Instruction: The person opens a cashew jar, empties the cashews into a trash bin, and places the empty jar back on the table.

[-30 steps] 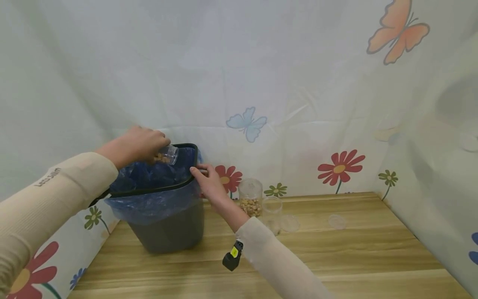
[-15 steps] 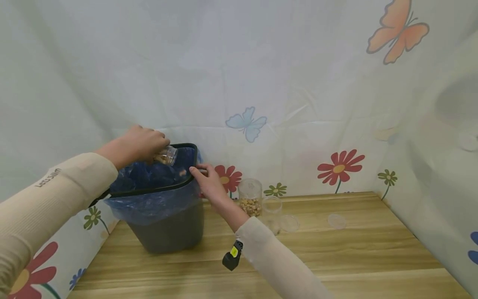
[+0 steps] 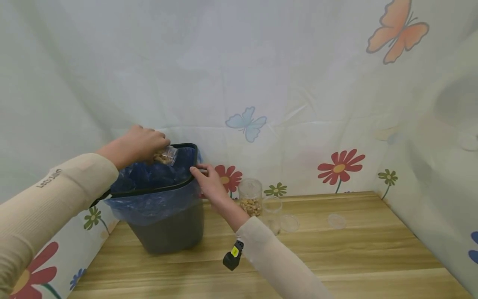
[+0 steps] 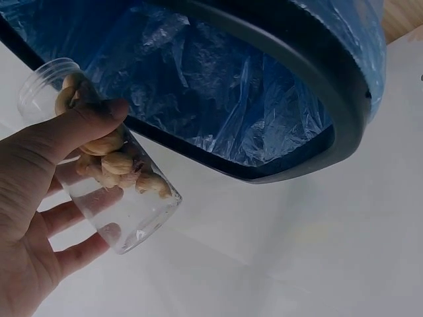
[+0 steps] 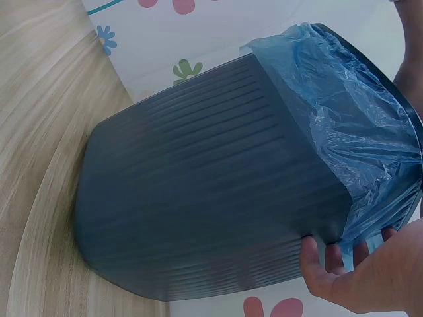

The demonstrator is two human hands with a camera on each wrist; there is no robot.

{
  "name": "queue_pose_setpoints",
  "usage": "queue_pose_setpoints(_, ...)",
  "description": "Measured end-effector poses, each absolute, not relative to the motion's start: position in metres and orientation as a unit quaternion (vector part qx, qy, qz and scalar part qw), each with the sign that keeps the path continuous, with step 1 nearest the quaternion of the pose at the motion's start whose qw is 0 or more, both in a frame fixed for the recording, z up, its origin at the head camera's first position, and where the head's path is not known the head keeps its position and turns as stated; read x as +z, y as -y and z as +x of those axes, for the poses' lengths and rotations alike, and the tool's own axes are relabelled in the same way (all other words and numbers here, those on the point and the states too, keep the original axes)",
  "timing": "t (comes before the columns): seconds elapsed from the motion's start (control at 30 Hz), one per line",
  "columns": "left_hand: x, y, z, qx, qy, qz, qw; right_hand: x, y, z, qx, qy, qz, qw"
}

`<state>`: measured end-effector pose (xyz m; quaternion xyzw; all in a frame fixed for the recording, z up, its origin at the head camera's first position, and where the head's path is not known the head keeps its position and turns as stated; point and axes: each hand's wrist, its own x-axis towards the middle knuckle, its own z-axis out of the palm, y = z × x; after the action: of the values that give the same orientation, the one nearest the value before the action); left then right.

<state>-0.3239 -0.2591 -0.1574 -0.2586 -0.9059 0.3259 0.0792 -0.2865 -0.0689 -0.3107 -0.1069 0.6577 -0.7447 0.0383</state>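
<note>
My left hand (image 3: pixel 140 143) grips a small clear plastic jar (image 4: pixel 142 214), tilted mouth-down over the bin opening in the head view. Tan, lumpy food pieces (image 4: pixel 117 163) are inside the jar, and its threaded mouth has no lid. Below it stands a grey trash can (image 5: pixel 192 178) lined with a blue plastic bag (image 5: pixel 360 125). Its black rim (image 3: pixel 149 190) runs around the top. My right hand (image 3: pixel 212 182) holds the can's right side, thumb at the rim and fingers against the outer wall. The bin's bottom is hidden.
Right of the can, a clear jar (image 3: pixel 250 205) of tan pieces stands by the wall. A smaller clear jar (image 3: pixel 272 211) is beside it, with two clear lids (image 3: pixel 289 223) farther right on the wooden table (image 3: pixel 336 261). A flower-printed sheet (image 3: pixel 298 83) hangs behind.
Half a second ago a light piece showed inside the bin below the jar; it is out of sight now. The pieces in the jar have shifted. Both hands stay nearly still.
</note>
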Motion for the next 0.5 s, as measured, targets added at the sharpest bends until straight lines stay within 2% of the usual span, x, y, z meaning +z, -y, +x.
queue_pose_setpoints(0.5, -0.1589, 0.2549, -0.3271, 0.338, 0.897, -0.269, 0.09, -0.3127, 0.0687, -0.2888, -0.746, -0.656, -0.11, 0.037)
